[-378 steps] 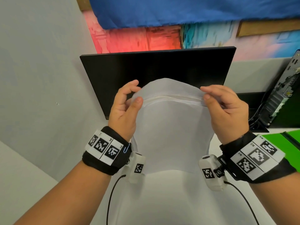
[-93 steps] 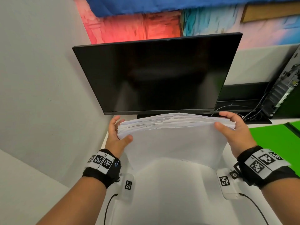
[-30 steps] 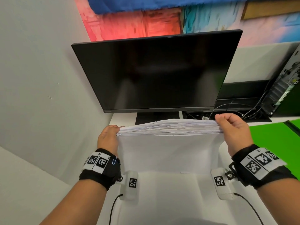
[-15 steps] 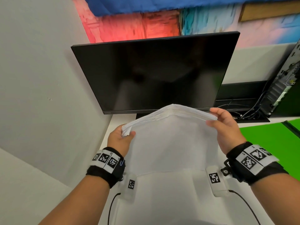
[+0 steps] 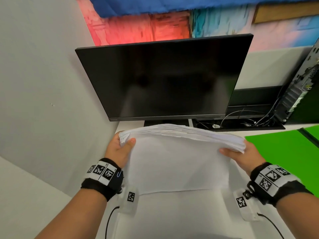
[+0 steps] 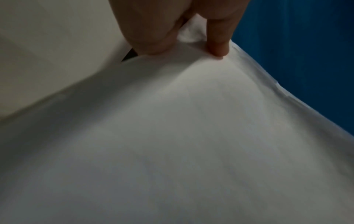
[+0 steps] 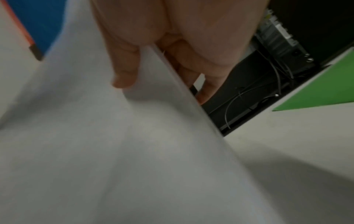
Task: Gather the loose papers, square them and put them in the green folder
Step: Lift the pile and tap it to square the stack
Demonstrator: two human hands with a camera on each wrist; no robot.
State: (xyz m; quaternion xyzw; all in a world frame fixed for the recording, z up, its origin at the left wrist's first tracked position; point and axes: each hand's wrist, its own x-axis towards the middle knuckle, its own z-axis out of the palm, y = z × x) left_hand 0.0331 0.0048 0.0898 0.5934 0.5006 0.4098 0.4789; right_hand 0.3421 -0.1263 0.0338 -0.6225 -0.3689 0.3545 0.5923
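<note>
A thick stack of white papers (image 5: 176, 159) stands on its lower edge on the white desk, bowed towards me, its top edges uneven. My left hand (image 5: 120, 149) pinches the stack's top left corner, thumb on the near face. My right hand (image 5: 241, 156) pinches the top right corner the same way. In the left wrist view the thumb presses the paper stack (image 6: 172, 136); in the right wrist view the thumb lies on the paper stack (image 7: 114, 151) with fingers behind it. The green folder (image 5: 284, 152) lies open flat on the desk to the right, also seen as the green folder (image 7: 321, 91).
A black monitor (image 5: 164, 76) stands just behind the stack. A black computer case (image 5: 300, 90) and cables (image 5: 241, 118) are at the back right. A grey wall (image 5: 43, 83) closes off the left side. The white desk (image 5: 172, 218) extends towards me.
Over the last second the stack went from held flat-topped to bowed up in the middle, then lowered and tilted right; both hands slid to pinch the top corners.
</note>
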